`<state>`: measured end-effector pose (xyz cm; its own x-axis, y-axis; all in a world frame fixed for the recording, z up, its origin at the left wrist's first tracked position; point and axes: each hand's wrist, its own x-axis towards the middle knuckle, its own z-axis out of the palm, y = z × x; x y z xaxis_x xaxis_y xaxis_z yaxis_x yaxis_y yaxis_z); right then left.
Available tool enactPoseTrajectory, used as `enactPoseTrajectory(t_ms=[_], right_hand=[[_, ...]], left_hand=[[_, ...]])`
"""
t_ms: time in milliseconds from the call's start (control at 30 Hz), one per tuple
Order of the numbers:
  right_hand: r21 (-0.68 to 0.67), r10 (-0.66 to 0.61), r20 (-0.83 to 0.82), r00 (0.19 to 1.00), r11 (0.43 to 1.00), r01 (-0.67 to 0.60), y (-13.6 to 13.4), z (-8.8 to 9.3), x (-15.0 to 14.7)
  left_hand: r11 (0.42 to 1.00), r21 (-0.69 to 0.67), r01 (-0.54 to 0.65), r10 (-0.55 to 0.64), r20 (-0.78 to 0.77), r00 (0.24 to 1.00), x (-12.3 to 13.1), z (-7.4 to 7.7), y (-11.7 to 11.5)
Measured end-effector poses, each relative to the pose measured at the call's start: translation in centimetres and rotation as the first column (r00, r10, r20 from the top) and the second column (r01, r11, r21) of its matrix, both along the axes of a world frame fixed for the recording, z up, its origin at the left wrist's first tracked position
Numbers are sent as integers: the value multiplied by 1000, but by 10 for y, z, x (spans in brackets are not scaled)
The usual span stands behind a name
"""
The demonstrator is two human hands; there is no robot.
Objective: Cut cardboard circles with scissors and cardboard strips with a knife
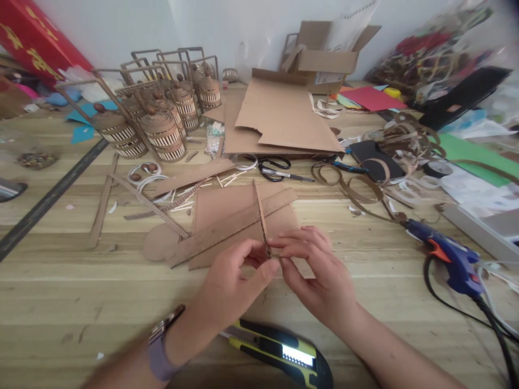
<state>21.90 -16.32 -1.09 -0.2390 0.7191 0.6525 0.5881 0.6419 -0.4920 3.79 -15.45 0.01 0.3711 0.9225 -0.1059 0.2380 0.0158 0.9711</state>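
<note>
A narrow cardboard strip [261, 213], seen nearly edge-on with its corrugation showing, points away from me. My left hand [243, 278] pinches its near end between thumb and fingers. Right beside it, my right hand [314, 265] is closed with thumb and index finger at the same end, on a small thin brown piece at the strip's tip that I cannot make out fully. Beneath the strip lie a flat cardboard sheet [214, 208] and a longer cardboard strip [239, 224] set slantwise. Below my hands rests a yellow and black utility knife [279, 348].
Several lantern-like cardboard models [162, 135] stand at the back left. Larger cardboard sheets [279, 113], black-handled scissors [275, 165] and a pen [287, 174] lie beyond my hands. A blue glue gun [450, 259] with its cord is at right, near curled paper strips [405, 135].
</note>
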Motion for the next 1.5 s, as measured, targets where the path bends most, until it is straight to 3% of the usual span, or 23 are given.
enactPoseTrajectory(t_ms=[100,200,367,733,1000,1200,1500], right_hand=[[49,-23,58,998,999,21,-1,-3,-1],[74,-18,107,994,997,10,-2,-6,-2],[116,-19,145,989,993,2,-3,-6,-5],[-13,-66,51,997,998,67,-2,-7,1],[56,-29,56,998,998,26,-4,-9,-3],[47,-55,104,993,998,51,-2,-12,-2],[-2,-66,54,996,998,66,-2,-12,0]], left_hand=[[972,-220,81,-39,187,982,1,-3,3],[947,-289,138,-45,308,950,2,-5,5],[924,-353,146,-9,362,932,5,-6,6],[927,-341,156,-38,329,943,6,-6,0],[899,-399,181,24,458,889,6,-10,5],[910,-389,139,46,430,902,8,-10,3],[903,-392,176,4,417,909,8,-12,0]])
